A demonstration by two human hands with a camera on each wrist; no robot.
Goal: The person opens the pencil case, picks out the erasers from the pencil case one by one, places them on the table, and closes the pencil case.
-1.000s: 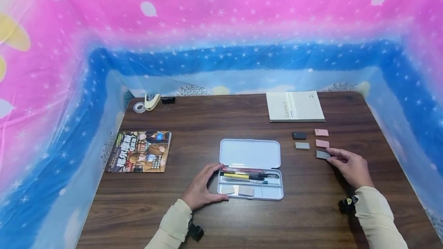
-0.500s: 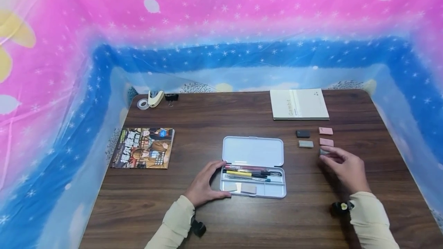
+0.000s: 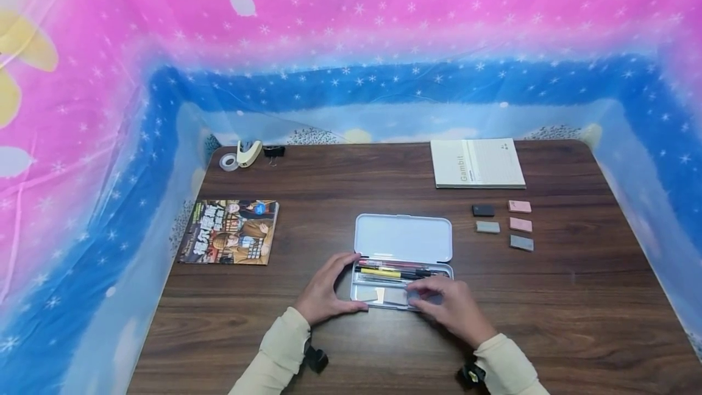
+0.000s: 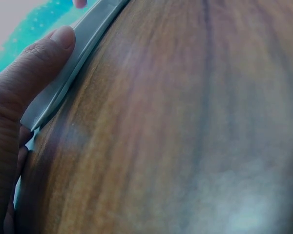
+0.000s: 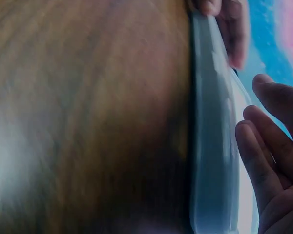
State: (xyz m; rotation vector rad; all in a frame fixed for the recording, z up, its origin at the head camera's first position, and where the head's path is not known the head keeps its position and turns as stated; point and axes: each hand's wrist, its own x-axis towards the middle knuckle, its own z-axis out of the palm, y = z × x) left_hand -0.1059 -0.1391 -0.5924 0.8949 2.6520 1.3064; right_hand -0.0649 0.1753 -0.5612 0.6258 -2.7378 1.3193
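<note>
Left hand [image 3: 323, 291] gripping end of open pencil case [image 3: 403, 238]; right hand [image 3: 452, 309], fingers loosely extended, holding nothing, over lower tray.

I see the head view bright, evenly lit, edges bowed; both wrist views blurred, close, with glare patches.

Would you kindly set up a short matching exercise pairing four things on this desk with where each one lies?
Things:
1. Gambit notebook
2. comic magazine
3. tape roll
4. pencil case

Places:
A. far left corner, beside the stapler
B. middle of the table, between both hands
C. far right part
D. left side

Pairs: 1-C, 2-D, 3-A, 4-B
</note>
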